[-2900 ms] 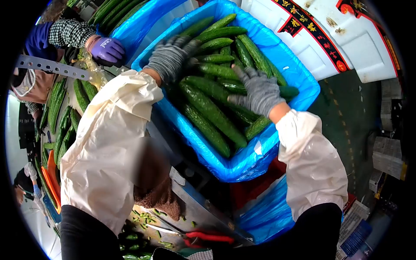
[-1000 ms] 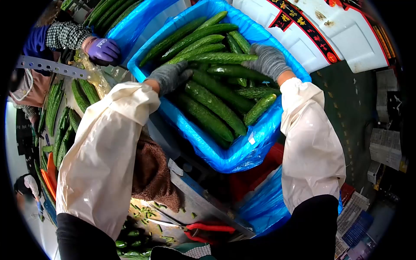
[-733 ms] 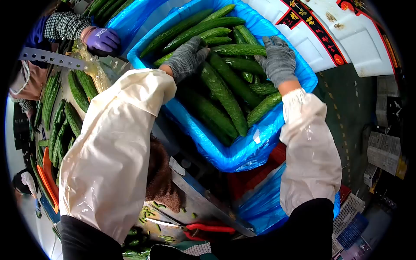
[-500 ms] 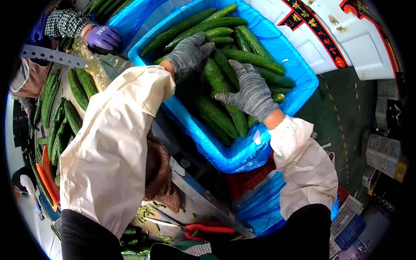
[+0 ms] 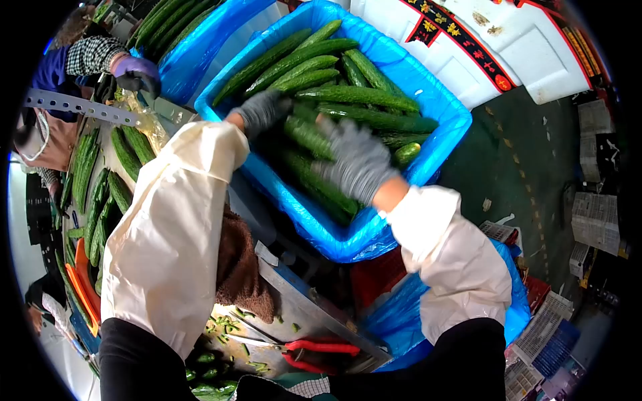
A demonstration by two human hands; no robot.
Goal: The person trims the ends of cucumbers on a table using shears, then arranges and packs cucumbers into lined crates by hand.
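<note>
Dark green cucumbers [image 5: 378, 119] fill a crate lined with blue plastic [image 5: 438, 144]. My left hand [image 5: 263, 112], in a grey knit glove, is at the crate's left side, against the cucumbers. Its fingertips are dark and smeared, so their grip is unclear. My right hand [image 5: 360, 162], gloved alike, reaches in from the right, its thumb and fingers around a blurred cucumber [image 5: 309, 137] near the middle. Part of that cucumber is hidden by the hand. More cucumbers [image 5: 317, 184] lie in shadow below it.
A brown cloth [image 5: 241, 267] hangs beside the metal table edge [image 5: 314, 301]. Red-handled scissors [image 5: 321, 351] lie among green scraps. At left are loose cucumbers [image 5: 83, 170], an orange tool [image 5: 83, 281] and a co-worker's purple-gloved hand [image 5: 137, 73]. White boxes [image 5: 528, 53] stand at upper right.
My right hand has moved left and slightly down, over the middle cucumbers. My left hand has shifted left and down. The view has shifted a little, and the co-worker's gloved hand has drawn left.
</note>
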